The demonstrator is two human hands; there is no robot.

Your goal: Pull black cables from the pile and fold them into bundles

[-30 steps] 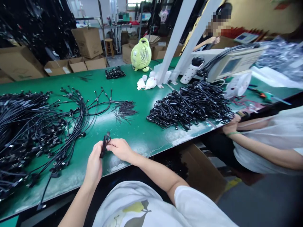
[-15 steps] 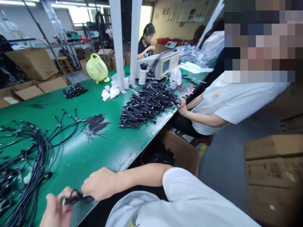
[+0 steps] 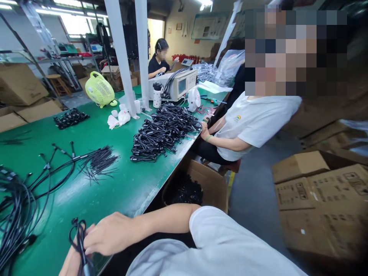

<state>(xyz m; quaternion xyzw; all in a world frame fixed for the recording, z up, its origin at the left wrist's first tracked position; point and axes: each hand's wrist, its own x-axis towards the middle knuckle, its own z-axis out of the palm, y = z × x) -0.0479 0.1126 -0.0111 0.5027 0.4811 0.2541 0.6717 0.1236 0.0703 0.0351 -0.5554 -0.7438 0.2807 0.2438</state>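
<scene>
Presently working at a green worktable [image 3: 66, 201], facing a heap of coiled black cables [image 3: 166, 130] crowding its near edge toward the right, just beside a co-worker's hand [image 3: 204, 132]. Seeing long loose black cables [image 3: 17, 214] spreading over the left side, and thin black ties [image 3: 102, 160] lying well in from the near edge. Noting a lime-green fan [image 3: 100, 90] standing at the far edge, with pale posts [image 3: 123, 57] rising between it and a benchtop tester [image 3: 184, 84]. Spotting an open cardboard box [image 3: 214, 184] sitting below the near edge. Noticing dark symbols marking stacked cartons [image 3: 299, 191], but finding their lettering too blurred to read; seeing a rainbow emblem [image 3: 237, 119] showing on the co-worker's shirt. Holding a looped black cable [image 3: 80, 239] just inside the near edge, pinching it in the right hand [image 3: 107, 234] with curled fingers, angling that forearm across the edge. Placing the left hand [image 3: 71, 257] behind the cable, partly hidden, leaving its grip impossible to tell.
</scene>
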